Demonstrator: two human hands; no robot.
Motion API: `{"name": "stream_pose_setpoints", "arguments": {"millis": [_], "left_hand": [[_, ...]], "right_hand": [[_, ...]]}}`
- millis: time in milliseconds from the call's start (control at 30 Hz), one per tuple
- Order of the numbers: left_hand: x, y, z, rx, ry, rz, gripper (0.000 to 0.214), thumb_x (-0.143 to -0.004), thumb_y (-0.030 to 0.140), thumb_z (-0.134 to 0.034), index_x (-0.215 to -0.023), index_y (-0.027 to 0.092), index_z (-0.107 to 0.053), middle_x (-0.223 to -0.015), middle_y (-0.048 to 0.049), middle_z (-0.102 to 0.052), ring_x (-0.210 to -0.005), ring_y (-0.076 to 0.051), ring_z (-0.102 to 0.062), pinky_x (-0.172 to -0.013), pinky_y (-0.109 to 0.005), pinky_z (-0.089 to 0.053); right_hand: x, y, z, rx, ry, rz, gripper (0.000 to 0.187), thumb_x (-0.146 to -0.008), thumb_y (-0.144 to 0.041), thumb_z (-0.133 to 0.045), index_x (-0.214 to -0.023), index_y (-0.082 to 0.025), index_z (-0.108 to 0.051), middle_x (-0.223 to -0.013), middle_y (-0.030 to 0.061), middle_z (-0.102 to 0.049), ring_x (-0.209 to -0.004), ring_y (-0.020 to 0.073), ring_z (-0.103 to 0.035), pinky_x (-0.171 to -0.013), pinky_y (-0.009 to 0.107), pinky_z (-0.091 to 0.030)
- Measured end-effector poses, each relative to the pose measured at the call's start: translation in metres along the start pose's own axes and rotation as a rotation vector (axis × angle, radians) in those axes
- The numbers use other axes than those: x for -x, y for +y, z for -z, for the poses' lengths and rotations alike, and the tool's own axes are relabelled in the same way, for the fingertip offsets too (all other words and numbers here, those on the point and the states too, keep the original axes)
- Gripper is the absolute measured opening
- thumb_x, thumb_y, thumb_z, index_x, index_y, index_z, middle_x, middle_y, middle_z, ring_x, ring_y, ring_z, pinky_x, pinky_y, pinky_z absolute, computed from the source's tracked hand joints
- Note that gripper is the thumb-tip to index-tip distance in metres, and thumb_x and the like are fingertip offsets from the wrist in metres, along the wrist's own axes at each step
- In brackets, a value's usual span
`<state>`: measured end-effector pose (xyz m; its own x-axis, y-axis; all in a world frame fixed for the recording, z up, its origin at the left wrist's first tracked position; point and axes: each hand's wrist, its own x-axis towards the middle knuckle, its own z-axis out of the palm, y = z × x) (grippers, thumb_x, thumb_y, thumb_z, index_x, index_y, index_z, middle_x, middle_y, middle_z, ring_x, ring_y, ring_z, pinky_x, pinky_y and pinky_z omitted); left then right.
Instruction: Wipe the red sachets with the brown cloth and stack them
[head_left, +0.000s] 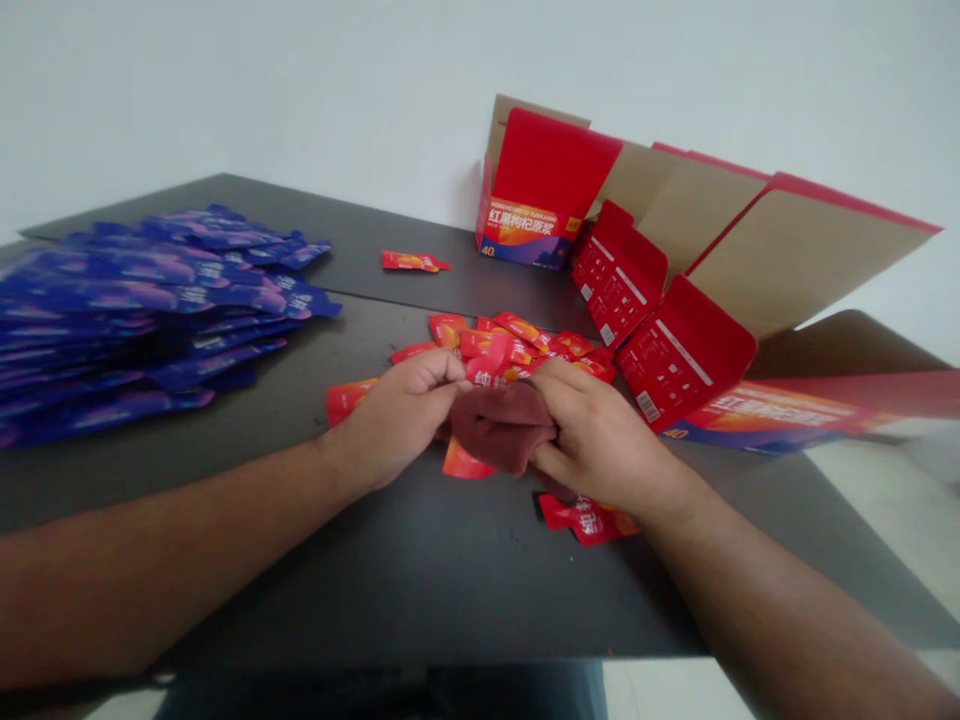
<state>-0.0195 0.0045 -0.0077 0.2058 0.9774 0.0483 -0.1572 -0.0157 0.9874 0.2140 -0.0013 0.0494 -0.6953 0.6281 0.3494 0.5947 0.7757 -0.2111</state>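
Observation:
My left hand [397, 415] is closed in a pinch on the left end of a red sachet [487, 366] with white lettering. My right hand [604, 425] grips a folded brown cloth [501, 428], which hangs across the front of that sachet and hides its lower part. Whether the right fingers also touch the sachet is hidden. Behind both hands lies a loose heap of red and orange sachets [517, 330]. One more red sachet [592, 520] rests on the table under my right wrist, and another [351, 398] sticks out beside my left wrist.
Blue sachets [172, 290] are piled on the left of the dark table [360, 590]. A single red sachet [412, 261] lies farther back. Red printed cartons [529, 232] with raised flaps stand along the right, an open one [780, 415] near the table's right edge. A pale wall rises behind.

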Motion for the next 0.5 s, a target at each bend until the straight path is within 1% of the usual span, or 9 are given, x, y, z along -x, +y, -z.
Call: {"name": "stream_pose_setpoints", "arguments": {"millis": [67,100,200,267,367,400,433,467,500], "left_hand": [[-0.0001,-0.0011,-0.0001,0.039,-0.012,0.04,0.014,-0.088,0.026,-0.072,-0.082,0.02,-0.061,-0.073,0.0018,-0.059,-0.063,-0.013,-0.049,-0.058,-0.027,-0.038],[-0.0003,-0.0022,0.0003,0.029,-0.01,0.032,0.013,-0.087,0.025,-0.072,-0.082,0.021,-0.061,-0.073,0.0017,-0.059,-0.063,-0.013,-0.05,-0.058,-0.027,-0.038],[-0.001,-0.0051,0.0023,-0.046,0.019,-0.043,0.016,-0.089,0.025,-0.073,-0.078,0.02,-0.061,-0.073,0.0014,-0.057,-0.066,-0.013,-0.049,-0.06,-0.026,-0.039],[-0.0009,-0.0049,0.0027,-0.035,0.009,-0.036,0.017,-0.089,0.027,-0.075,-0.08,0.02,-0.063,-0.076,0.0007,-0.059,-0.067,-0.013,-0.051,-0.062,-0.027,-0.042],[0.0001,-0.0028,0.002,0.051,-0.036,0.046,0.02,-0.089,0.031,-0.078,-0.083,0.021,-0.061,-0.078,-0.0001,-0.063,-0.068,-0.016,-0.058,-0.062,-0.028,-0.045],[0.0005,-0.0024,0.0018,0.059,-0.047,0.057,0.02,-0.09,0.032,-0.077,-0.084,0.021,-0.061,-0.078,-0.0003,-0.064,-0.068,-0.016,-0.059,-0.061,-0.029,-0.045],[0.0007,-0.0024,0.002,0.05,-0.049,0.052,0.02,-0.091,0.031,-0.077,-0.084,0.022,-0.061,-0.078,-0.0003,-0.064,-0.067,-0.016,-0.058,-0.061,-0.028,-0.044],[0.0007,-0.0029,0.0025,0.027,-0.041,0.032,0.019,-0.092,0.03,-0.076,-0.083,0.021,-0.061,-0.077,-0.0001,-0.063,-0.066,-0.015,-0.056,-0.06,-0.028,-0.043],[0.0005,-0.0037,0.0032,-0.006,-0.032,0.007,0.018,-0.092,0.029,-0.075,-0.082,0.021,-0.062,-0.076,0.0002,-0.062,-0.065,-0.014,-0.054,-0.06,-0.027,-0.042]], "right_hand": [[-0.0005,0.0016,0.0005,0.018,0.065,-0.037,0.015,-0.088,-0.013,-0.064,-0.092,-0.024,-0.054,-0.096,0.005,-0.063,-0.084,0.0215,-0.059,-0.076,0.035,-0.05],[-0.0007,0.0019,0.0005,0.009,0.059,-0.026,0.015,-0.088,-0.013,-0.064,-0.092,-0.024,-0.054,-0.095,0.0048,-0.064,-0.084,0.0214,-0.059,-0.075,0.035,-0.049],[-0.0004,0.0009,-0.0005,-0.024,-0.035,0.059,0.017,-0.087,-0.012,-0.065,-0.096,-0.023,-0.057,-0.099,0.0052,-0.066,-0.091,0.0225,-0.063,-0.078,0.035,-0.051],[-0.0001,0.001,-0.0015,-0.002,-0.037,0.05,0.019,-0.085,-0.011,-0.065,-0.097,-0.023,-0.058,-0.1,0.0056,-0.067,-0.093,0.0232,-0.064,-0.08,0.035,-0.052],[0.0,0.0041,-0.0024,0.071,0.138,-0.082,0.016,-0.085,-0.013,-0.065,-0.093,-0.024,-0.055,-0.097,0.0059,-0.064,-0.087,0.0233,-0.061,-0.076,0.036,-0.05],[0.0,0.0049,-0.0025,0.078,0.175,-0.107,0.016,-0.086,-0.014,-0.066,-0.092,-0.024,-0.055,-0.096,0.0059,-0.064,-0.085,0.0232,-0.06,-0.075,0.036,-0.05],[0.0001,0.0049,-0.0024,0.075,0.181,-0.111,0.015,-0.086,-0.015,-0.066,-0.091,-0.024,-0.055,-0.096,0.0058,-0.064,-0.085,0.0231,-0.06,-0.075,0.036,-0.05],[0.0003,0.0042,-0.0021,0.063,0.149,-0.088,0.015,-0.086,-0.014,-0.066,-0.093,-0.023,-0.056,-0.097,0.0061,-0.065,-0.086,0.0233,-0.061,-0.075,0.037,-0.051],[0.0005,0.0029,-0.0019,0.043,0.084,-0.042,0.015,-0.086,-0.014,-0.066,-0.095,-0.022,-0.058,-0.099,0.0065,-0.066,-0.089,0.0236,-0.062,-0.077,0.036,-0.052]]}}
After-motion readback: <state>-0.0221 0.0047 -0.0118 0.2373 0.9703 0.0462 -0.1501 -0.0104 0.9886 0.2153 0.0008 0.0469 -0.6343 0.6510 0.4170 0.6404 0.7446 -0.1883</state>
